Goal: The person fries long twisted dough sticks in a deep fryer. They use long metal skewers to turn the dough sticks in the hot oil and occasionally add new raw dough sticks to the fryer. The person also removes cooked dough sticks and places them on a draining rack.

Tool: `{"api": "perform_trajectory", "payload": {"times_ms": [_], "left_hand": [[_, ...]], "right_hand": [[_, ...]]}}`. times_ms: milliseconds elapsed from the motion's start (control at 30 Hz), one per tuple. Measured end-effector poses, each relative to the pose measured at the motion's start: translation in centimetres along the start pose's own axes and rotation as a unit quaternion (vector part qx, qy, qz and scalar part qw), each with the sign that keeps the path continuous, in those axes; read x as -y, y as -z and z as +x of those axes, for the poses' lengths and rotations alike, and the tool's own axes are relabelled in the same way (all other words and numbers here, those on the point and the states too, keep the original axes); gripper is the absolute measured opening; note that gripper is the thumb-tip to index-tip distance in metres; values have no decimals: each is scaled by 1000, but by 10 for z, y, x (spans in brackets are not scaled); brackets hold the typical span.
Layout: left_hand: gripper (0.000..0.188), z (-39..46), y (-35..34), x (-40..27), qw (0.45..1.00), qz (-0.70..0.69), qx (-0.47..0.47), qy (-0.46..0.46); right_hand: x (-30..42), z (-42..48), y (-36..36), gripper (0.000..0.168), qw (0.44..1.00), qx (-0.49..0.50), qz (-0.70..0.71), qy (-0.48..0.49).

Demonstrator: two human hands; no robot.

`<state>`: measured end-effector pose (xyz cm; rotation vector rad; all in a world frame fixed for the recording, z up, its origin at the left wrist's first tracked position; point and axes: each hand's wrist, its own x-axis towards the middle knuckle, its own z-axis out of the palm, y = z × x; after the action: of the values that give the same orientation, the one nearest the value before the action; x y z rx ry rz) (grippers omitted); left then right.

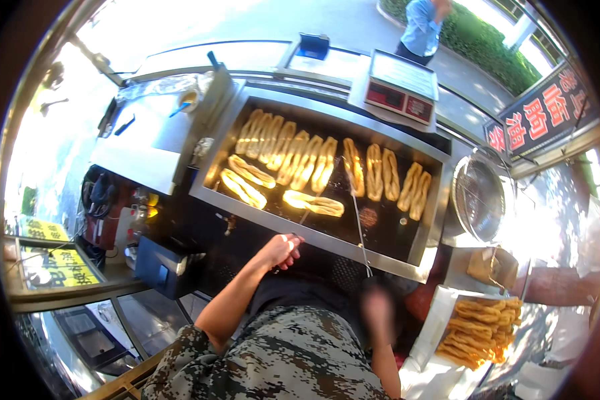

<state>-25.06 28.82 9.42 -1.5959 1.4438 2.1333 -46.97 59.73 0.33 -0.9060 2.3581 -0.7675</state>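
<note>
A rectangular stainless-steel fryer (330,243) of dark oil lies before me. Rows of long fried dough sticks (292,155) float in it, pale golden. One dough stick (314,204) lies crosswise near the front rim. At that rim, my left hand (282,252) is closed around a thin rod (305,216), which reaches over the oil toward this piece. My right hand (377,306) is blurred, close to my body. It grips a long thin metal rod or pair of tongs (361,230), whose far end meets a dough stick (354,167) right of the middle.
Browned dough sticks (480,330) are heaped in a paper-lined tray at right. Above it stands a round wire strainer (479,197). A scale (401,87) sits behind the fryer, a white board (142,137) at left. Outside stands a person in blue (421,27).
</note>
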Motion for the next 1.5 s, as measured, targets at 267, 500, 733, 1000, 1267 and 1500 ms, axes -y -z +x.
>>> {"api": "perform_trajectory", "payload": {"times_ms": [267, 500, 733, 1000, 1267, 1500], "left_hand": [[30, -16, 8, 24, 920, 326, -188, -112], [31, -20, 20, 43, 913, 355, -172, -106], [34, -18, 48, 21, 969, -235, 61, 45], [30, -31, 50, 48, 916, 327, -208, -105], [36, -30, 72, 27, 992, -110, 27, 54], [36, -29, 113, 16, 999, -11, -26, 32]], "right_hand": [[1, -2, -3, 28, 999, -10, 29, -39], [11, -7, -4, 27, 1000, 3, 1, -20], [15, -9, -8, 27, 1000, 17, 7, 16], [59, -4, -2, 27, 989, 71, 61, -115], [73, 4, -11, 24, 989, 57, 71, -121], [99, -6, -35, 25, 985, 41, 98, -133]]}}
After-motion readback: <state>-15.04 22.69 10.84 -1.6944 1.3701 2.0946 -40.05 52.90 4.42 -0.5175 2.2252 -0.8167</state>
